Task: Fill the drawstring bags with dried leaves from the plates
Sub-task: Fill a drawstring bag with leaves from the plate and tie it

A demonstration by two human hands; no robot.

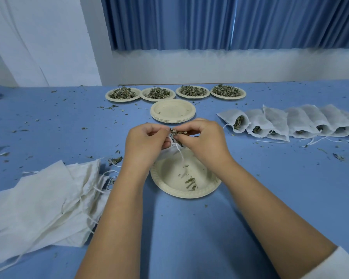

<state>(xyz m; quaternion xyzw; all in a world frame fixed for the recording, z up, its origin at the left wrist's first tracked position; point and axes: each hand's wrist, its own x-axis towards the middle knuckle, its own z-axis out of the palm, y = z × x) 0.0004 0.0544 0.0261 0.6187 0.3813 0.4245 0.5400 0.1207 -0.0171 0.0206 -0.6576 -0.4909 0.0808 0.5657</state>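
pinching fingers of the left hand (144,140) hold the mouth of a white drawstring bag (169,152) at the centre of the frame, while the right hand (204,137) pinches a clump of dried leaves (176,132) at that opening. just below them a near plate (169,190) holds a few scraps. four heaped plates (123,100) line the upper centre, a stack of plates (172,118) beneath. filled bags (270,121) lie at right, flat bags (48,198) at lower left.

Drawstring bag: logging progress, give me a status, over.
Left hand grips drawstring bag over plate. Right hand pinches dried leaves at its mouth. Nothing in the way.
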